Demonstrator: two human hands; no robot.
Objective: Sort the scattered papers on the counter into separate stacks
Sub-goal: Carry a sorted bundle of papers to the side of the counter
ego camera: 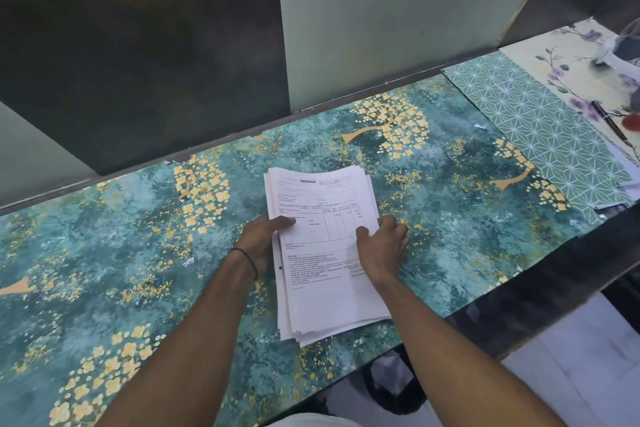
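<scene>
Near the middle of the bench (450, 253), a little toward its front edge, lies a stack of printed papers (329, 295), loosely squared and with its sheets fanned slightly at the near end. The left grip (265, 239) pinches the stack's left edge, thumb on the top sheet and fingers hidden beneath. The right grip (382, 246) curls over the right edge, thumb pressing the top sheet. A black band (250, 262) circles the left wrist. Toward the bench's right end lie a geometric-patterned sheet (540, 139) and, beyond it, a floral sheet (540, 55) carrying a dark pen (611, 125).
</scene>
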